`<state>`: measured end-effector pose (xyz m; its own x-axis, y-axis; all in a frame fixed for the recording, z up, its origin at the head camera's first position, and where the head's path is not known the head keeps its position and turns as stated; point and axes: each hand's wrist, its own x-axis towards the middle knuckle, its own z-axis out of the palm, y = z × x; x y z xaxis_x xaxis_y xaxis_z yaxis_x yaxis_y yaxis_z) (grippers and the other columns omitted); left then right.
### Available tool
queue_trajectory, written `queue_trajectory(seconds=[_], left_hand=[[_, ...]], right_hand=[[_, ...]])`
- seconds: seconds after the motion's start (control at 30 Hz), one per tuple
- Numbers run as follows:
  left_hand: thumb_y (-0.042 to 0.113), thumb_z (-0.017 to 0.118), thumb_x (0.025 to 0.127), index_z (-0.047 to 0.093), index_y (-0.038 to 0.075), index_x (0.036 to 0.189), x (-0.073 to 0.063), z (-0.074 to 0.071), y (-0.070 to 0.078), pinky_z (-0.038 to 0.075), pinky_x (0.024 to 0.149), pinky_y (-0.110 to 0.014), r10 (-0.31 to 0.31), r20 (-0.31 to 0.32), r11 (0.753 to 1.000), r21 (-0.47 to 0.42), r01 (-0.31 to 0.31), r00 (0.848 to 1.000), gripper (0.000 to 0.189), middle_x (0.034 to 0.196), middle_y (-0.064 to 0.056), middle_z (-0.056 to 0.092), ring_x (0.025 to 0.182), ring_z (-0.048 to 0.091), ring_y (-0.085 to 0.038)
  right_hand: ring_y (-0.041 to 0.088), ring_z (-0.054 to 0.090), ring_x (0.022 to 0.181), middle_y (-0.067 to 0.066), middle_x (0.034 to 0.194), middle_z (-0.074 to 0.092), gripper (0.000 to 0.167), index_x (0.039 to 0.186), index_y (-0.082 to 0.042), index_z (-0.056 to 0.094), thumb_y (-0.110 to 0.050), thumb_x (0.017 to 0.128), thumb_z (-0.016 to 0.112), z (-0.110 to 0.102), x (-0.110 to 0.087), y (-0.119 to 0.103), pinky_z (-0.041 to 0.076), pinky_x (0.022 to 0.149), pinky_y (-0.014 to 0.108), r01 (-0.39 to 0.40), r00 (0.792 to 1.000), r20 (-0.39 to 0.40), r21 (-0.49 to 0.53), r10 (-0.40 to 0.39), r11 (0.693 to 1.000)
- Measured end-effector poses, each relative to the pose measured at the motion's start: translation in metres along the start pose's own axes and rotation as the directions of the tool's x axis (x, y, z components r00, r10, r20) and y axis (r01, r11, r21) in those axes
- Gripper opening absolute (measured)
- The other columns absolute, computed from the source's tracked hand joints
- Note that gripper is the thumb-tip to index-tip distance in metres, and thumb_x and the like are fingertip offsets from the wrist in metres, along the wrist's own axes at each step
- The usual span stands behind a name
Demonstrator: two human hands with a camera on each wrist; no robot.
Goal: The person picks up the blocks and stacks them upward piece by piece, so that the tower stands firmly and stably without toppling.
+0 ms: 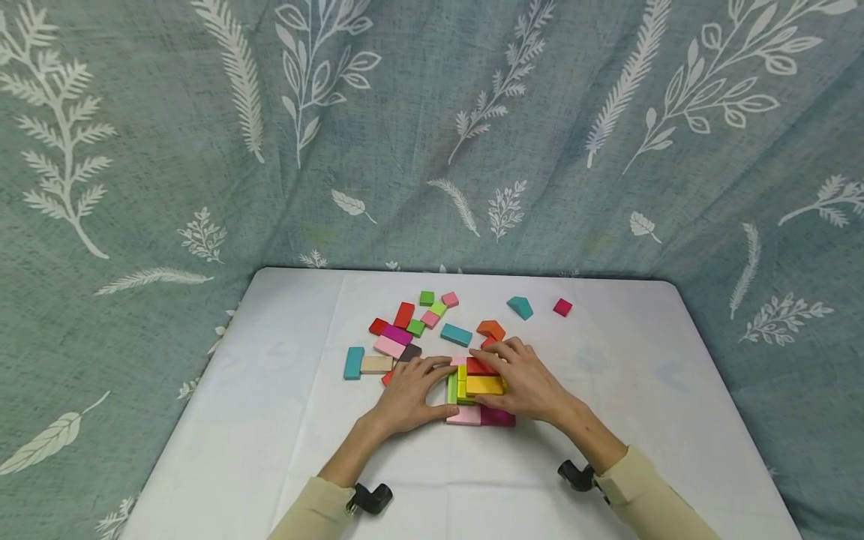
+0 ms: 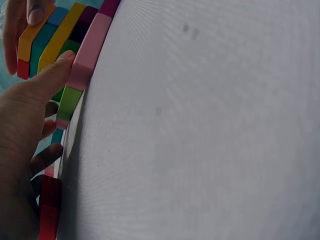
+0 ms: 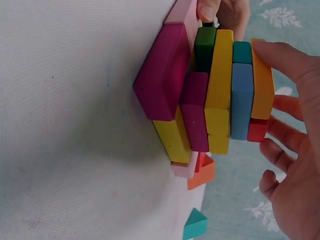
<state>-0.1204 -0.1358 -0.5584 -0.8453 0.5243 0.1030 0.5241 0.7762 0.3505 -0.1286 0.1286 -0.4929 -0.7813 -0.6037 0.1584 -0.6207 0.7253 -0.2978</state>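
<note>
A layered stack of coloured wooden blocks stands on the table, with a pink block (image 1: pixel 463 415) and a magenta block (image 3: pixel 164 72) along its bottom front. My right hand (image 1: pixel 533 382) holds the top layer, its thumb against a yellow-orange block (image 1: pixel 484 385) and its fingers reaching behind a red block (image 1: pixel 478 367). Blue and teal blocks (image 3: pixel 242 95) lie just under that layer, above yellow ones (image 3: pixel 220 80). My left hand (image 1: pixel 409 394) rests at the stack's left side, thumb touching near the front and fingers loosely bent at the back; the wrist view leaves some fingertips hidden.
Loose blocks lie left of and behind the stack, among them a teal block (image 1: pixel 354 363), a beige block (image 1: pixel 376 364) and a blue block (image 1: pixel 456 334). An orange arch block (image 1: pixel 490 329), a teal triangle (image 1: pixel 520 307) and a crimson block (image 1: pixel 562 307) lie farther back on the white-covered table (image 1: pixel 648 420).
</note>
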Motion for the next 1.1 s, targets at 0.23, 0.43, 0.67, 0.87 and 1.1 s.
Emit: queue_trajectory(seconds=[0.23,0.43,0.67,0.87,1.1], left_hand=[[0.073,0.061,0.085,0.048,0.029,0.15,0.0,0.0,0.0,0.034,0.106,-0.044,0.0,-0.001,1.0,0.013,0.0,1.0,0.08,0.155,0.006,0.043,0.137,0.041,-0.021],[0.072,0.061,0.085,0.048,0.029,0.15,0.0,0.001,0.0,0.034,0.106,-0.045,0.003,-0.009,1.0,0.005,-0.002,1.0,0.08,0.154,0.006,0.044,0.137,0.041,-0.021],[0.072,0.062,0.084,0.048,0.03,0.15,0.0,0.0,0.0,0.034,0.106,-0.044,-0.009,0.003,1.0,-0.001,0.009,1.0,0.08,0.155,0.007,0.043,0.137,0.04,-0.02],[0.073,0.063,0.083,0.049,0.03,0.15,0.002,0.002,0.001,0.034,0.105,-0.045,-0.017,0.007,1.0,0.002,0.017,1.0,0.081,0.154,0.006,0.044,0.137,0.04,-0.02],[0.071,0.064,0.083,0.049,0.03,0.15,0.002,0.001,0.001,0.034,0.104,-0.044,-0.024,0.019,1.0,-0.001,0.024,1.0,0.08,0.154,0.006,0.043,0.137,0.04,-0.021]], right_hand=[[0.021,0.046,0.115,0.0,0.133,0.057,0.076,0.145,-0.026,0.055,-0.052,0.079,0.082,0.002,0.001,0.001,0.04,0.098,0.044,0.01,1.0,-0.01,0.001,-0.01,1.0],[0.023,0.045,0.119,0.001,0.136,0.055,0.079,0.148,-0.028,0.052,-0.055,0.079,0.08,0.0,0.0,0.002,0.04,0.1,0.047,-0.014,1.0,0.002,0.037,0.014,0.999],[0.03,0.038,0.133,0.007,0.15,0.043,0.105,0.157,-0.027,0.037,-0.059,0.069,0.086,-0.01,-0.011,0.022,0.044,0.103,0.057,-0.181,0.982,0.086,0.202,0.167,0.962],[0.034,0.035,0.136,0.012,0.153,0.036,0.115,0.158,-0.019,0.032,-0.054,0.065,0.09,-0.001,-0.025,0.043,0.044,0.102,0.06,-0.309,0.938,0.245,0.264,0.247,0.913],[0.03,0.035,0.137,0.005,0.151,0.041,0.114,0.156,-0.023,0.037,-0.062,0.062,0.088,0.015,-0.032,0.047,0.045,0.104,0.055,-0.321,0.914,0.308,0.147,0.265,0.936]])
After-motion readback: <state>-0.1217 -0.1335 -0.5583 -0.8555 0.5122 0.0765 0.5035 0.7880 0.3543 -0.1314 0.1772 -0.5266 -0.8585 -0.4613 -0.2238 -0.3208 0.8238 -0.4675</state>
